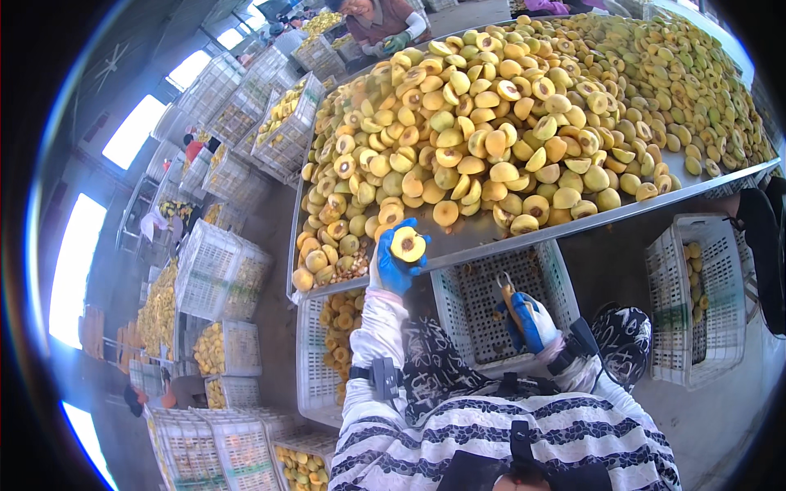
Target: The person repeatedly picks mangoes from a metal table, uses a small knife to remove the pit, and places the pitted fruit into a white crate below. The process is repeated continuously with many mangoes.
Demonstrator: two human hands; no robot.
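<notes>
My left hand (393,268), in a blue and white glove, is closed around a yellow peach half (408,245). Its cut face is turned up and shows a dark hollow at the centre. Beyond it, a large heap of peach halves (491,123) covers the metal table (479,248). My right hand (530,322), gloved alike, grips a pitting tool (509,295) with a tan handle and a small metal loop at its tip. That hand is over a white plastic crate (557,274) below the table's near edge.
Left of my legs, another crate (309,385) holds peach halves, partly under the table. A further crate (720,327) stands at the right. Stacked crates (217,274) fill the left side. Across the table's far left corner, a person (385,24) in gloves works.
</notes>
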